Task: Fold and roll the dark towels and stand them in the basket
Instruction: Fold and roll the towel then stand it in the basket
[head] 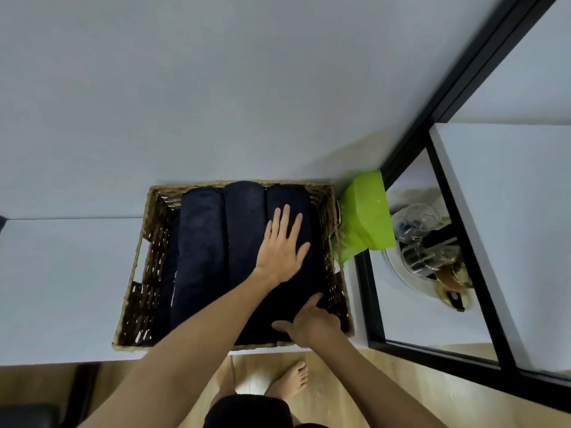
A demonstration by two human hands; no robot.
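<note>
towels fill most of the wicker basket (145, 257) in the head view: a left roll (199, 257), a middle roll (244, 223) and a right roll (290, 199) lie side by side, running from 6 to 12 o'clock. the left hand (282, 251) lies flat on the right roll, fingers (284, 217) spread and holding nothing. the right hand (312, 324), at 6 o'clock of that roll, is loosely spread too, its thumb pressing the roll's near end down; it pinches nothing. judging by this, the task looks nearly done, with only the last roll left to settle; no loose towel shows on the white worktop (61, 288). at 3 o'clock of the basket sits a green bag (367, 217), just beside the rim, and farther right some glassware (426, 239) on a lower surface. neither blocks the hands.
</note>
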